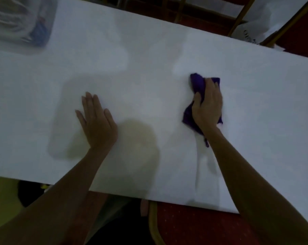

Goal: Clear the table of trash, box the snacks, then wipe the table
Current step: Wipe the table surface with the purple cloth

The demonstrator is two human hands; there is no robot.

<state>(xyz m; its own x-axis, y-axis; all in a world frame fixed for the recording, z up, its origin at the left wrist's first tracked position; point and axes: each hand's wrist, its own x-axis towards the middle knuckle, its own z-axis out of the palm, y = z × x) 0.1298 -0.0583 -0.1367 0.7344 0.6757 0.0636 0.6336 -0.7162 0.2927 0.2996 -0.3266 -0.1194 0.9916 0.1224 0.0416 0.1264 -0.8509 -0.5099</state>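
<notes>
While the left hand [96,121] lies flat on the long white surface [149,59], palm down with its fingers straight and close together, the right hand [208,106] rests on a crumpled purple cloth [197,84] and grips it, the thumb curled in against the fabric and the fingers bent over the top. That purple cloth sits on the surface towards the right of the view, bunched under the palm, with folds showing beyond the fingertips and a loose corner trailing back beside the wrist. The two hands are well apart, and both bare forearms reach in over the near edge.

At the far left corner of the surface stands a clear plastic box [20,20]; something blue shows inside it, too blurred to make out. A red upholstered chair with a gold frame [194,227] is tucked just below the near edge. Beyond the far edge are more red chairs with gold frames [202,18], and a white plastic bag [252,30] with dark lettering lies near the far right corner.
</notes>
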